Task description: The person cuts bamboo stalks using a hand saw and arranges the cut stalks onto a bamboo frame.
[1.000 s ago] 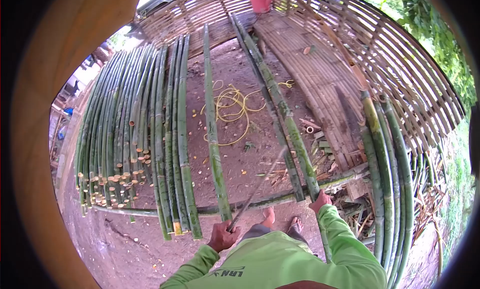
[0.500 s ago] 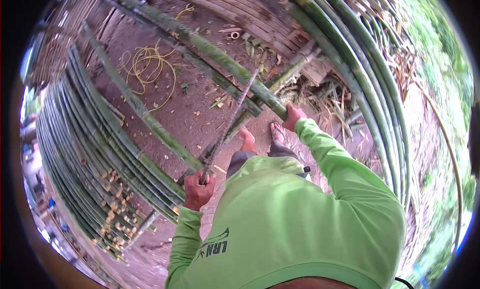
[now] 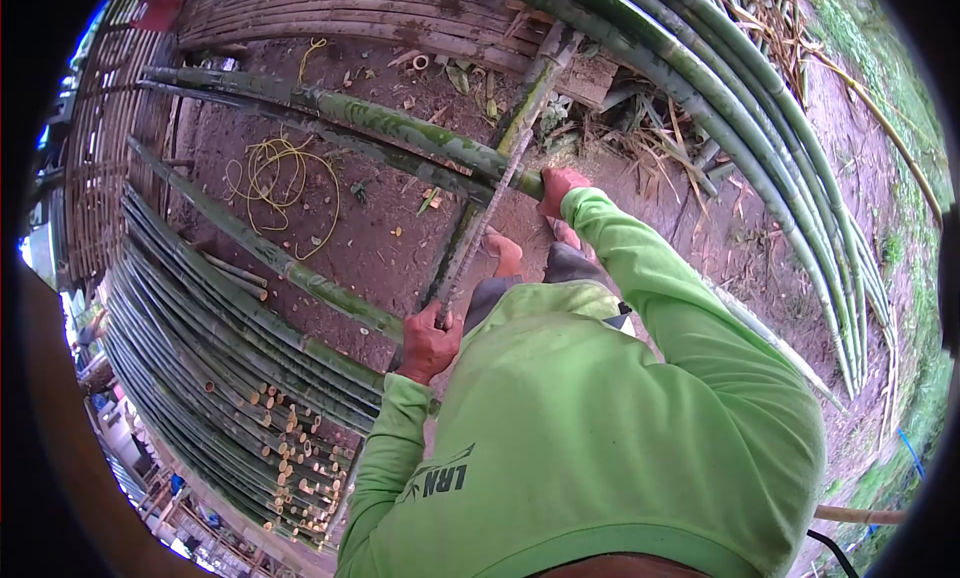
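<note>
My right hand [image 3: 562, 191] is closed round the near end of a thick green bamboo pole [image 3: 400, 128]. My left hand [image 3: 431, 344] is a fist round the lower end of a long, thin, mottled grey rod [image 3: 487, 215]. That rod slants up and away, its far part passing across the bamboo pole a little left of my right hand. Beneath both runs a mossy bamboo crosspiece [image 3: 535, 91]. A second dark pole [image 3: 395, 163] lies alongside the held one. Another green pole [image 3: 300, 275] ends close to my left hand.
Stacked bamboo poles [image 3: 230, 348] with cut ends lie at left. More long poles [image 3: 740, 118] curve along the right. A yellow cord [image 3: 290, 183] lies coiled on the dirt. Slatted bamboo [image 3: 350, 13] stands at the back, with dry leaf litter [image 3: 650, 143] beside it.
The view has shifted and turned. The bamboo pole now lies flatter across the view, still in my right hand. My left hand and the rod's tip appear further right.
</note>
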### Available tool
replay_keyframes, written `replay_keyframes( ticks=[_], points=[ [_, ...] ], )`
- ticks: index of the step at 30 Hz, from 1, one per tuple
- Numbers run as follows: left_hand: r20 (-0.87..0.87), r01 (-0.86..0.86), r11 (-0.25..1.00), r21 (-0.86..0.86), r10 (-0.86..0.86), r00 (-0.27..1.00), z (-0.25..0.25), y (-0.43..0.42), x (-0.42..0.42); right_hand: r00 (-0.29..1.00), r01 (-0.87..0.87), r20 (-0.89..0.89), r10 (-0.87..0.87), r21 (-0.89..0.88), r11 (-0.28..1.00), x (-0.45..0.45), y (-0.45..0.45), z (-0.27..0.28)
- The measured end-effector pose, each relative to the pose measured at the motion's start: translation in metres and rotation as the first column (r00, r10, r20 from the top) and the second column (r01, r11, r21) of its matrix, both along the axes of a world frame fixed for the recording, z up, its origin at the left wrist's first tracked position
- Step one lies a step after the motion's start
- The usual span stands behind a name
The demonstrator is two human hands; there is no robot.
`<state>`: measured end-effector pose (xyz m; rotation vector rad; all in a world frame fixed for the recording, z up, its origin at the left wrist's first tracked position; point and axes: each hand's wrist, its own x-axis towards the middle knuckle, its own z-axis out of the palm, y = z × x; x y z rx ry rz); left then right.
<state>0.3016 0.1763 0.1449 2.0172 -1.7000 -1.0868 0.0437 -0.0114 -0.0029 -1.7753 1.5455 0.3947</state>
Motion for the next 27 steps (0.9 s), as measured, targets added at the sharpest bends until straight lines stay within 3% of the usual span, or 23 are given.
replay_keyframes(
  ticks=[6,9,13,14,16,22,27],
  points=[
    [0.045,0.009,0.999,-0.034,-0.008,0.999,-0.011,0.003,0.000,0.999,0.019,0.035,-0.019,-0.014,1.000,-0.001,0.001,0.005],
    [0.052,0.002,0.998,0.055,-0.005,0.999,-0.020,0.007,0.003,0.997,0.010,0.078,-0.009,-0.007,1.000,-0.003,0.000,0.005],
    [0.053,0.060,0.998,-0.030,-0.059,0.997,-0.013,0.009,-0.004,0.994,0.011,0.112,-0.015,0.037,0.999,-0.006,0.000,-0.017],
    [0.003,0.056,0.986,-0.155,-0.056,0.998,-0.021,0.010,-0.003,1.000,0.006,0.029,-0.008,0.040,0.999,-0.003,-0.001,-0.036],
    [-0.015,0.018,0.999,0.042,-0.018,1.000,-0.014,0.008,-0.002,0.998,0.048,0.049,-0.048,-0.010,0.999,-0.003,0.002,-0.023],
    [-0.089,-0.035,0.994,0.100,0.044,0.995,0.004,0.002,0.001,0.998,0.036,0.062,-0.034,-0.020,0.999,0.004,0.001,0.004],
    [-0.101,-0.012,0.999,0.051,0.017,0.995,-0.012,0.008,0.008,0.999,0.030,0.022,-0.029,-0.024,0.999,0.010,-0.001,0.014]
  ],
)
